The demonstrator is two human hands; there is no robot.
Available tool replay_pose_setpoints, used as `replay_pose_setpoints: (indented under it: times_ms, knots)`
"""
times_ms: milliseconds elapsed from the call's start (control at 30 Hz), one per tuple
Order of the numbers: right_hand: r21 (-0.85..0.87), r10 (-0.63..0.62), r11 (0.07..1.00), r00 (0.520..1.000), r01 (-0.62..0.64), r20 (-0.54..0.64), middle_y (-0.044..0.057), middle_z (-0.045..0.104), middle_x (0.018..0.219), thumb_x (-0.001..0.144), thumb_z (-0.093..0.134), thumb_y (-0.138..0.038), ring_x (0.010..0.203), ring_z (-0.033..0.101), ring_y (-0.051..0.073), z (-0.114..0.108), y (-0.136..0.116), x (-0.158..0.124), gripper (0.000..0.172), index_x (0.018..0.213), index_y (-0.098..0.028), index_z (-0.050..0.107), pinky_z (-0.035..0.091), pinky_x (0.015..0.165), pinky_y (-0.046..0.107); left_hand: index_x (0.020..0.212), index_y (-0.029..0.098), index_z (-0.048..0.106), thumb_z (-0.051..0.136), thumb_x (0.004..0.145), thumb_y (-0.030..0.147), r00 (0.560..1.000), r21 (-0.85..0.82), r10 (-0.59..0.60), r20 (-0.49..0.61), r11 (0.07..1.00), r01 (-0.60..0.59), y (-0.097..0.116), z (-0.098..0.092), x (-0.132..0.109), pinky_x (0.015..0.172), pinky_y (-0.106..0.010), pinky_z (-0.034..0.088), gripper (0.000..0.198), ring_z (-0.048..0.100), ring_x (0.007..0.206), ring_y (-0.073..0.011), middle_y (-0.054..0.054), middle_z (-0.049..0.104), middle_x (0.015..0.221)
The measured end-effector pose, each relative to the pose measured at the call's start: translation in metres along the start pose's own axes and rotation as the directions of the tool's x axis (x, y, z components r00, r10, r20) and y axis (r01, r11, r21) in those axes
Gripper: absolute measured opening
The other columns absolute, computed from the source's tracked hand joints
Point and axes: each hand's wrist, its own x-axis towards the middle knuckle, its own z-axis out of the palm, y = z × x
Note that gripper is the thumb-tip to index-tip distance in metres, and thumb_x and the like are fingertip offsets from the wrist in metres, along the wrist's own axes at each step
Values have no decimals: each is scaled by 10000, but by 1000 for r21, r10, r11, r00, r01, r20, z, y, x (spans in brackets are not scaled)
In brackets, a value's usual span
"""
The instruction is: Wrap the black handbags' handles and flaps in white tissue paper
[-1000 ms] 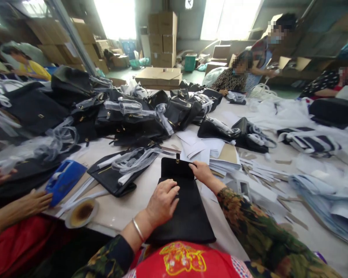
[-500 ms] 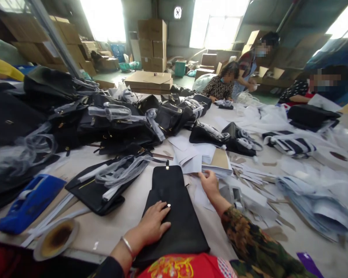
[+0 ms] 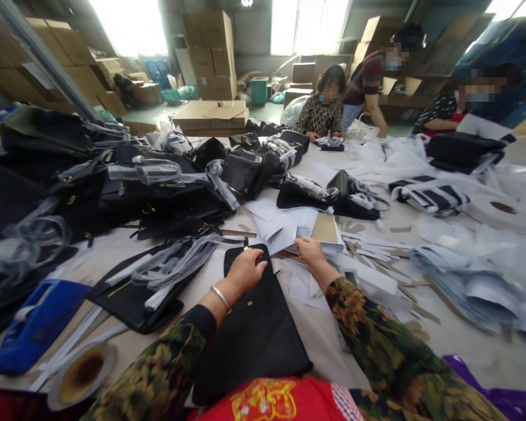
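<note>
A black bag (image 3: 256,327) lies flat in front of me, its flap folded out away from me and a small metal stud on its body. My left hand (image 3: 248,270) hovers over the flap, fingers loosely bent and the thumb apart, holding nothing that I can see. To the right of the flap, my right hand (image 3: 311,255) pinches the near edge of a white paper sheet (image 3: 284,237) from the loose pile. Beneath and beside that hand sits a stack of paper and brown card (image 3: 326,229).
Black bags with plastic-wrapped handles (image 3: 170,193) heap up on the left. A blue tape dispenser (image 3: 39,321) and a tape roll (image 3: 82,374) sit near the front edge. Paper strips (image 3: 372,248) and a bluish wrapped bundle (image 3: 469,292) lie rightward. Several co-workers (image 3: 322,111) are across the table.
My left hand has lifted from the bag's body and moved forward over its flap, fingers now bent. My right hand stays at the paper's edge. The view has shifted slightly.
</note>
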Motion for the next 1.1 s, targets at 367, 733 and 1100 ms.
replay_pose_setpoints:
  times_ms: [367, 733, 1100]
  knots:
    - [196, -41, 980, 997, 27, 68, 59, 728, 791, 735, 585, -417, 783, 672, 224, 9, 11, 2, 261, 787, -179, 680, 554, 707, 317, 1021, 164, 658, 505, 933, 239, 995, 133, 92, 46, 986, -97, 36, 62, 88, 904, -358, 494, 193, 602, 1002, -245, -137, 610, 1061]
    - [423, -23, 905, 992, -33, 128, 69, 741, 952, 733, 633, -390, 862, 702, 221, 17, 21, 4, 327, 980, -179, 663, 592, 807, 361, 881, 190, 714, 508, 924, 248, 995, 70, 77, 59, 994, -81, 26, 64, 103, 864, -320, 470, 219, 623, 915, -214, -95, 687, 923]
    - [469, -20, 882, 993, -39, 119, 78, 727, 1089, 759, 662, -402, 981, 682, 227, 11, 22, 2, 408, 1095, -170, 662, 565, 882, 361, 838, 181, 729, 581, 850, 221, 993, -202, 33, 115, 979, -9, 25, 68, 104, 836, -298, 485, 154, 631, 845, -187, -65, 723, 890]
